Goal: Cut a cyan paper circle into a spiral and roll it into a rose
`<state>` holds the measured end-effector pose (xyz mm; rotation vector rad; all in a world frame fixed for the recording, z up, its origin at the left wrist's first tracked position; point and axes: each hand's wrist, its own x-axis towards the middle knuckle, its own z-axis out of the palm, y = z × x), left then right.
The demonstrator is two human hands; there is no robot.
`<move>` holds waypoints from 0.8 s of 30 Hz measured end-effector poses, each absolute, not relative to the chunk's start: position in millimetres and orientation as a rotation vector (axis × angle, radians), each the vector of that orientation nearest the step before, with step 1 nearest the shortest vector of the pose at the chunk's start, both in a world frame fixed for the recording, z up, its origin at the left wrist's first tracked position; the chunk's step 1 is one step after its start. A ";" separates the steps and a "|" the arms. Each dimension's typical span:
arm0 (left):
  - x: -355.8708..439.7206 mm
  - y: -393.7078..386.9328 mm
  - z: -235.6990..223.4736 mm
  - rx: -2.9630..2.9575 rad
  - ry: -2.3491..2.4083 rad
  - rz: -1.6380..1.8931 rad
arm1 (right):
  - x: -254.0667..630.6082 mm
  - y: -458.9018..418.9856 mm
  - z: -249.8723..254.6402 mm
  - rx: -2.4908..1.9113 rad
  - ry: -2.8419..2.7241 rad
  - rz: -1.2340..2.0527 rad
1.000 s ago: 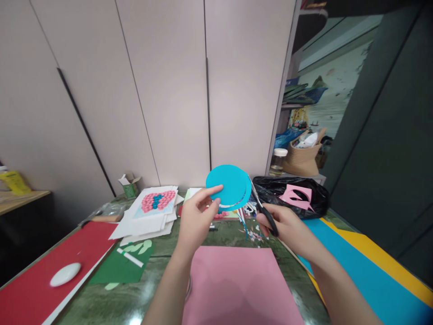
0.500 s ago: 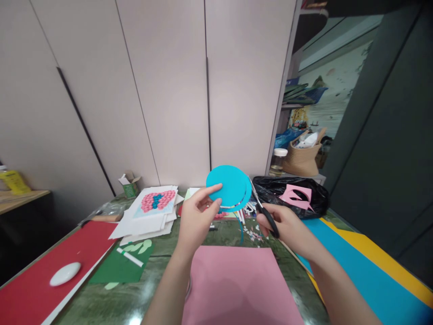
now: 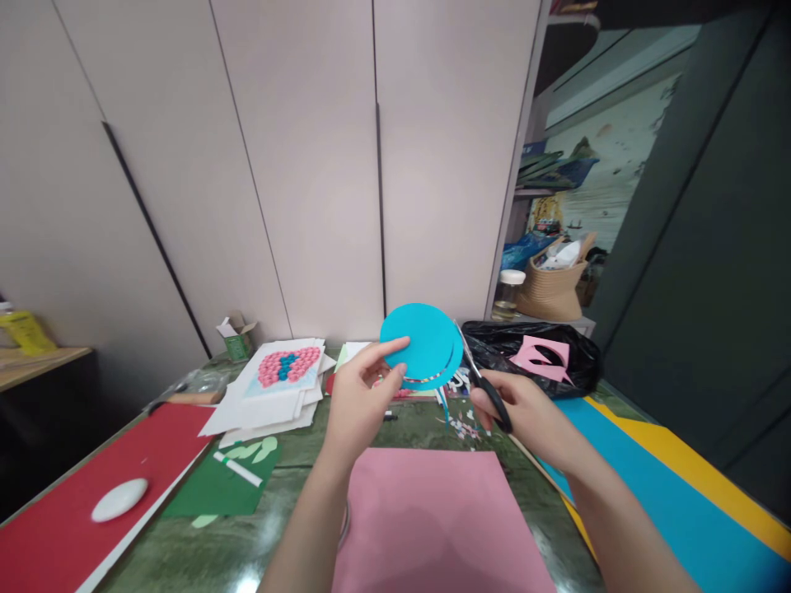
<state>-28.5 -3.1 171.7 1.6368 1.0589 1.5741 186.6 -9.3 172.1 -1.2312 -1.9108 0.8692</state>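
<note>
Blue paper disc (image 3: 426,338) is pinched at its lower left by left hand (image 3: 358,397); scissors (image 3: 496,404) are gripped in right hand (image 3: 525,409), blades at disc's right edge

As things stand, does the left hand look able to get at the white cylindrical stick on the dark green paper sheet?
Probably not until it lets go: the left hand holds the round bright-blue paper. Otherwise, nothing covers the white stick on the green sheet.
</note>
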 end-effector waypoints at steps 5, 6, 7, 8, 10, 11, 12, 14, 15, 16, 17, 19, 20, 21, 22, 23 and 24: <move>-29.5 -3.2 170.5 1.647 1.082 1.584 | 187.4 -8.6 171.1 -1.241 -1.914 0.858; -29.7 -3.2 170.3 1.646 1.086 1.581 | 187.9 -8.4 170.6 -1.244 -1.918 0.857; -29.8 -3.2 170.2 1.643 1.086 1.578 | 188.3 -8.1 170.2 -1.246 -1.921 0.856; -29.9 -3.2 170.2 1.639 1.082 1.574 | 188.6 -7.8 169.7 -1.247 -1.922 0.856; -30.0 -2.9 170.5 1.639 1.074 1.577 | 189.0 -7.4 169.3 -1.247 -1.923 0.862; -30.0 -2.7 170.8 1.646 1.079 1.584 | 189.1 -7.3 169.2 -1.249 -1.923 0.863; -29.9 -2.5 171.2 1.656 1.089 1.592 | 189.2 -7.2 169.3 -1.252 -1.925 0.861; -29.8 -2.0 172.2 1.678 1.116 1.606 | 189.3 -7.1 169.7 -1.257 -1.934 0.853; -29.7 -1.8 172.6 1.685 1.127 1.611 | 189.5 -7.0 169.8 -1.258 -1.939 0.849; -29.7 -1.7 173.0 1.687 1.133 1.614 | 189.8 -6.9 169.8 -1.259 -1.945 0.846; -29.7 -1.6 173.3 1.686 1.137 1.615 | 190.2 -6.8 169.6 -1.260 -1.949 0.845; -29.8 -1.7 173.6 1.677 1.146 1.620 | 191.2 -6.7 168.8 -1.260 -1.956 0.848; -29.8 -1.9 173.8 1.675 1.151 1.621 | 191.8 -6.5 168.1 -1.259 -1.959 0.849; -29.8 -2.2 173.9 1.675 1.157 1.623 | 192.3 -6.4 167.5 -1.257 -1.959 0.847; -29.8 -2.6 174.0 1.674 1.161 1.624 | 192.7 -6.2 166.8 -1.255 -1.960 0.847; -29.8 -3.0 174.2 1.673 1.162 1.625 | 193.0 -6.0 166.3 -1.253 -1.959 0.844; -29.7 -3.4 174.4 1.672 1.161 1.625 | 193.2 -5.8 165.9 -1.254 -1.960 0.838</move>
